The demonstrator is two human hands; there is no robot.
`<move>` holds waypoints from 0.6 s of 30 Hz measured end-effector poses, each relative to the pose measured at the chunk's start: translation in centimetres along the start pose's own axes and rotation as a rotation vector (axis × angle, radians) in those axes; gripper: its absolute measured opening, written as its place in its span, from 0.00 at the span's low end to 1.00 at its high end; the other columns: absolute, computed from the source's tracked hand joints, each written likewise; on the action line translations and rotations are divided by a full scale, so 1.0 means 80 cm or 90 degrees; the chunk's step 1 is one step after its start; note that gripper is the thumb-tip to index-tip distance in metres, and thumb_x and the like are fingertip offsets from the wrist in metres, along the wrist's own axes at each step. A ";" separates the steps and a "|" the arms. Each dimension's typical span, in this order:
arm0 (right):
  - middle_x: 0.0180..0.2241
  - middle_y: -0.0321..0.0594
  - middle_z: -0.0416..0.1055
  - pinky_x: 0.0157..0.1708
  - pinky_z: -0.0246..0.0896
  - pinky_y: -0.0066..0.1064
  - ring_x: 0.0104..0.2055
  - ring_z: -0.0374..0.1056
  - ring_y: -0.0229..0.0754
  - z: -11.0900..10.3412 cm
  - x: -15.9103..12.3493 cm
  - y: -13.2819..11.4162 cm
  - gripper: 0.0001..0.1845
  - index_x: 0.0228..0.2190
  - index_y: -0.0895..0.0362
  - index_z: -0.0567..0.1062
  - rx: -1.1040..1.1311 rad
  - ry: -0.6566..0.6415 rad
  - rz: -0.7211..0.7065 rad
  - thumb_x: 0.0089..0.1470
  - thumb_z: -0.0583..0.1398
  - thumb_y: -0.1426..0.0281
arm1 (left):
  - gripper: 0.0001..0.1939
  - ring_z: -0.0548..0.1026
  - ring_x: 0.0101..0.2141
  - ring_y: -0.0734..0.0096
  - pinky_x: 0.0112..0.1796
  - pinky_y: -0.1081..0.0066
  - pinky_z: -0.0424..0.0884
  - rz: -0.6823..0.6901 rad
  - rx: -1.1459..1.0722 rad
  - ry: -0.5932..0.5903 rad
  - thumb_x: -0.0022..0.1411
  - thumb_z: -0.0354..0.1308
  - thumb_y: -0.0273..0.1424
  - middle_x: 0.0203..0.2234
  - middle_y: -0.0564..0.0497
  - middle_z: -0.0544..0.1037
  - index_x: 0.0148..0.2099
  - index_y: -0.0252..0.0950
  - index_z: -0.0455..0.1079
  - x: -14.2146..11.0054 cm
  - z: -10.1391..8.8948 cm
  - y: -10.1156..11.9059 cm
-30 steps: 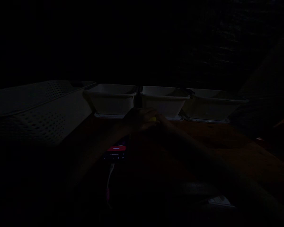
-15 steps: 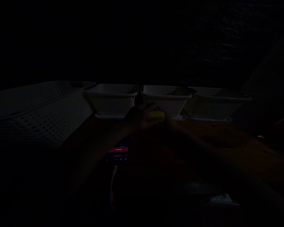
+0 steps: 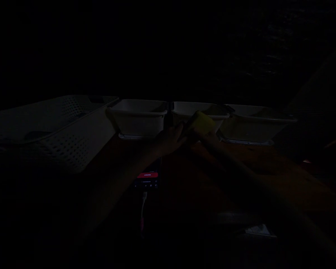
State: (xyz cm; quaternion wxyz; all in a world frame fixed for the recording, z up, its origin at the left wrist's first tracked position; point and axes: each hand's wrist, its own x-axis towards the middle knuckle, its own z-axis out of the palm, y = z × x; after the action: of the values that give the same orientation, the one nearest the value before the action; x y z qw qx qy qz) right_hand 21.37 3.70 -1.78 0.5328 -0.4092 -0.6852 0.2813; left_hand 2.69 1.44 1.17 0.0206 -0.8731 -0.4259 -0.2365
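The scene is very dark. A yellow block-like thing (image 3: 204, 122), its exact kind too dim to tell, is tilted up in front of the middle white bin (image 3: 179, 109). My right hand (image 3: 208, 139) grips it from below, fingers closed on its lower side. Close to its left end is my left hand (image 3: 169, 139), thumb raised and fingers pointing right. Shadow hides whether those fingers touch it. Below my left wrist lies a lit phone (image 3: 147, 179) with a cable (image 3: 143, 203) plugged in.
A white perforated basket (image 3: 98, 130) stands at the left. Further white bins, one left (image 3: 140, 123) and one right (image 3: 254, 125), flank the middle bin on the brown wooden table (image 3: 268, 168). A pale flat item (image 3: 259, 230) lies near the front, partly hidden by darkness.
From between my hands, the yellow thing has risen, tilted and moved right, showing more of itself. My left hand's fingers are now at its left end. The view has shifted slightly.
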 end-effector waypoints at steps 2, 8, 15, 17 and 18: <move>0.45 0.47 0.69 0.43 0.68 0.37 0.45 0.68 0.46 -0.001 -0.002 -0.008 0.33 0.46 0.56 0.65 0.037 0.035 0.012 0.40 0.64 0.55 | 0.23 0.75 0.38 0.61 0.32 0.69 0.68 0.011 0.011 -0.008 0.63 0.47 0.33 0.42 0.39 0.74 0.58 0.30 0.52 0.001 -0.003 -0.001; 0.47 0.44 0.66 0.44 0.67 0.39 0.48 0.65 0.45 -0.011 -0.003 -0.033 0.36 0.48 0.54 0.64 -0.023 0.065 -0.057 0.37 0.66 0.56 | 0.22 0.74 0.41 0.61 0.35 0.68 0.68 0.032 0.034 0.020 0.63 0.48 0.31 0.45 0.40 0.73 0.58 0.33 0.54 0.000 -0.022 0.001; 0.37 0.40 0.70 0.39 0.67 0.33 0.39 0.69 0.38 -0.032 0.034 -0.072 0.20 0.35 0.54 0.70 0.011 0.080 -0.136 0.55 0.50 0.53 | 0.23 0.73 0.41 0.61 0.37 0.67 0.69 0.038 0.047 0.070 0.62 0.48 0.38 0.44 0.42 0.72 0.57 0.35 0.58 -0.001 -0.020 -0.003; 0.34 0.39 0.70 0.34 0.67 0.31 0.34 0.69 0.36 -0.030 0.050 -0.086 0.20 0.34 0.55 0.70 0.019 0.068 -0.144 0.56 0.49 0.52 | 0.22 0.72 0.42 0.61 0.38 0.66 0.69 0.058 0.037 0.052 0.60 0.51 0.37 0.44 0.43 0.72 0.55 0.34 0.61 0.001 -0.013 -0.010; 0.33 0.39 0.70 0.34 0.67 0.30 0.33 0.69 0.36 -0.027 0.058 -0.093 0.20 0.33 0.56 0.70 0.007 0.059 -0.150 0.55 0.51 0.53 | 0.22 0.72 0.43 0.61 0.40 0.66 0.69 0.054 0.025 0.049 0.59 0.53 0.37 0.45 0.42 0.72 0.54 0.33 0.62 0.001 -0.011 -0.013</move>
State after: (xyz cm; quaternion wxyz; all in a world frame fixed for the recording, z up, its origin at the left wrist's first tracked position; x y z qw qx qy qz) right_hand 21.01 3.79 7.26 0.5955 -0.3352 -0.7019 0.2012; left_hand 1.61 2.01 1.79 0.0638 -0.8801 -0.3920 -0.2601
